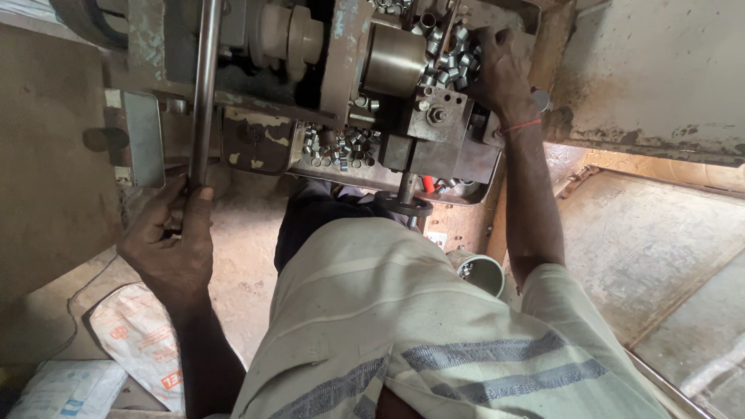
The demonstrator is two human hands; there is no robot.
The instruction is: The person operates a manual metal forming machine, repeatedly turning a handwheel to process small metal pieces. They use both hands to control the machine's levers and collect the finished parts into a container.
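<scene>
Lying at the far left on the floor are two printed white sacks, one partly over the other. Just right of them the left hand has its fingers closed around the lower end of a long steel lever, which runs up past the grey machine. A flat metal plate stands beside the lever on its left. Further right, a tray at the machine's front edge holds a heap of small short metal sleeves, below a shiny round drum. More of the same sleeves lie piled at the upper right of the machine, and the right hand, a red thread at its wrist, rests on that pile; whether its fingers grip a piece cannot be told. Below, near the person's striped shirt, stands a white cup.
</scene>
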